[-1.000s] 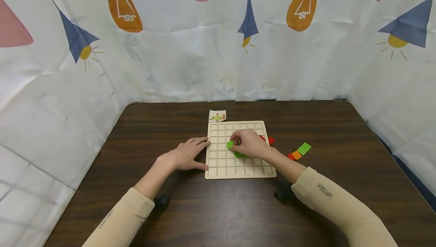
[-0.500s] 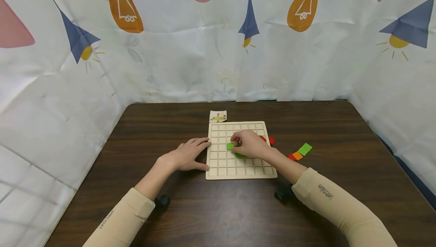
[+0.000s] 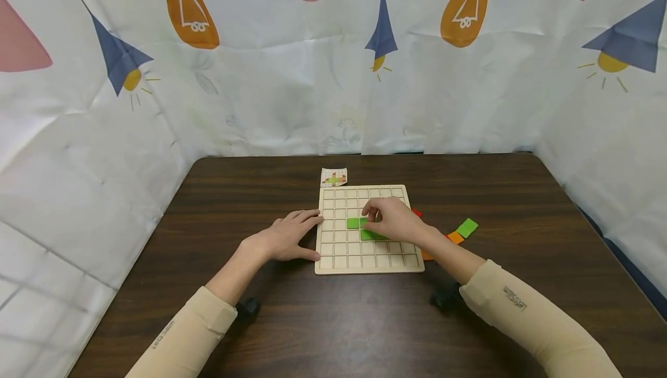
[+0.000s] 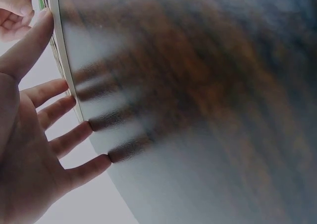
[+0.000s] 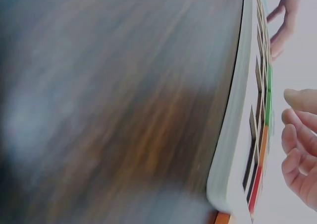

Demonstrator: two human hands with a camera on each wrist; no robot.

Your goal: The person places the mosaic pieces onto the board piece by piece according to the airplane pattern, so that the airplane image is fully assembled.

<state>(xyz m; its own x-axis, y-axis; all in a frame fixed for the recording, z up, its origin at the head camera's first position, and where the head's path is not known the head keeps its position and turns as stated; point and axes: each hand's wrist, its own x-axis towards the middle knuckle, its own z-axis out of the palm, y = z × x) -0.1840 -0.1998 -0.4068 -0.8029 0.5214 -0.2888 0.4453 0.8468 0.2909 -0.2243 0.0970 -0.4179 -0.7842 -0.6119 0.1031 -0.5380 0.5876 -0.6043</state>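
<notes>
A pale wooden grid board (image 3: 339, 253) lies on the table. Along its left edge rests my left hand (image 3: 292, 236), fingers and thumb spread, tips touching that side; the left wrist view shows the straight fingers (image 4: 72, 140) reaching the table. My right hand (image 3: 397, 220) hovers over the board's right half, fingers loosely curled, nothing between thumb and fingertips. Just left of it a green square tile (image 3: 353, 223) sits in the grid, beside more green tiles (image 3: 372, 236) it partly covers. An orange tile (image 5: 263, 144) and a red tile (image 5: 255, 189) on the board show in the right wrist view.
A small pattern card (image 3: 334, 177) lies at the board's far left corner. On the table to the right are a loose green tile (image 3: 467, 227), an orange tile (image 3: 455, 238), a red piece (image 3: 417, 213) and another orange piece (image 3: 427, 255).
My right hand has let go of the green tile, now lying flat in the grid, and has moved to the right. The left hand stays at the board's edge.
</notes>
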